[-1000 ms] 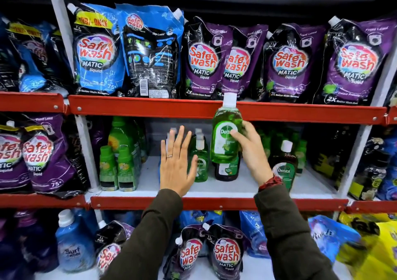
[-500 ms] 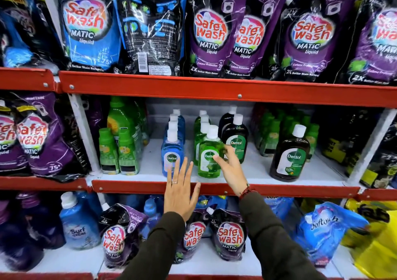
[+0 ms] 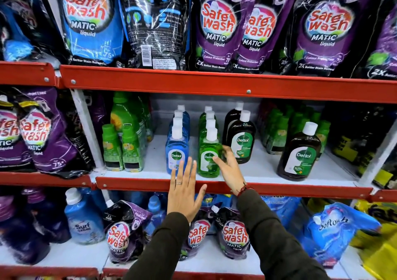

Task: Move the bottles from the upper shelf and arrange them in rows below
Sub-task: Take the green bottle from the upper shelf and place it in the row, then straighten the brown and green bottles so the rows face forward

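Observation:
On the middle shelf (image 3: 257, 170) stand three rows of Dettol bottles running front to back: a blue row (image 3: 176, 148), a green row and a dark brown row (image 3: 241, 140). The front green bottle (image 3: 207, 157) stands upright near the shelf's front edge. My right hand (image 3: 228, 168) touches its right side with fingers curled around it. My left hand (image 3: 185, 191) is flat and spread, fingers pointing up, just in front of the front blue bottle and over the red shelf lip. A larger brown Dettol bottle (image 3: 300, 153) stands alone to the right.
Small green bottles (image 3: 121, 148) fill the shelf's left part and more green ones (image 3: 279, 129) stand behind on the right. Safe Wash pouches (image 3: 219, 26) crowd the shelf above. Pouches (image 3: 234, 234) and a Surf bottle (image 3: 82, 219) sit on the shelf below.
The green bottle came down from in front of the upper red rail and now stands at the head of the green row. My left hand dropped lower, to the shelf lip.

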Demonstrator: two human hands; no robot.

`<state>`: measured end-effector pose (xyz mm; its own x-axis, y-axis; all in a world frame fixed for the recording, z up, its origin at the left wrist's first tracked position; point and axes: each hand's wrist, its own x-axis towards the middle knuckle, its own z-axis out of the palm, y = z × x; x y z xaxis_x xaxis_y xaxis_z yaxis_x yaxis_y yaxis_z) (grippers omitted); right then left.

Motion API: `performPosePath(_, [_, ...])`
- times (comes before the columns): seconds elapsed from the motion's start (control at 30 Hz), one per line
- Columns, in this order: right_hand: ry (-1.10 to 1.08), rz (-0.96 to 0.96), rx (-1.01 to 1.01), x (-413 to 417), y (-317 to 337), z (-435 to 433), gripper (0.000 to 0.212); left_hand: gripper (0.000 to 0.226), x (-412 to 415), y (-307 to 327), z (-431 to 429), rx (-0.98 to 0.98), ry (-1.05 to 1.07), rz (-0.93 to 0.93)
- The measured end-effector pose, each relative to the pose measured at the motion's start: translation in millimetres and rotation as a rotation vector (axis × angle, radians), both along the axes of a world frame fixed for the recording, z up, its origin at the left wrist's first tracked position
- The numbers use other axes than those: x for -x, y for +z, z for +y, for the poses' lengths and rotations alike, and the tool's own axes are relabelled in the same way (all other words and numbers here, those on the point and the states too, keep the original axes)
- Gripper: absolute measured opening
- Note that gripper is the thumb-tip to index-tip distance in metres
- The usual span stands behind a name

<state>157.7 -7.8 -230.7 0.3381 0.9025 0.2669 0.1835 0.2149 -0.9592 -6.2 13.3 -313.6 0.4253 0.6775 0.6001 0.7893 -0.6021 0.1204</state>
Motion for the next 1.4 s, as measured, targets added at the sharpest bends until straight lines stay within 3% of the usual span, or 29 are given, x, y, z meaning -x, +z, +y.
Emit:
performPosePath(0.4, [-0.03, -0.075, -0.013, -8.0, -0.1, -18.1, 0.042, 0.075, 1.3, 0.2, 0.0, 0.015, 0.007, 0.033])
performPosePath(0.73, [-0.559, -0.063, -0.298, -100.2, 27.3, -81.3, 0.03, 0.076, 0.6, -3.3, 1.8, -0.013, 0.01, 0.018])
performPosePath(0.93, [-0.795, -0.056, -0.257, -156.7, 28.4, -103.0, 0.048, 0.077, -1.6, -4.6, 1.9, -0.018, 0.019, 0.01])
performPosePath(1.1, [-0.712, 0.028, 0.028, -201.1, 9.2, -94.3, 0.092, 0.077, -2.0, -4.6, 2.2, -0.027, 0.029, 0.023])
performPosePath(1.23, [-0.531, 0.107, 0.047, -206.2, 18.3, -101.8, 0.066, 0.077, -2.1, -4.5, 1.5, -0.049, 0.043, 0.025])
performPosePath(1.4, [-0.46, 0.112, -0.012, -209.2, 22.8, -111.0, 0.061, 0.077, -3.1, -4.5, 1.7, -0.055, 0.049, 0.022])
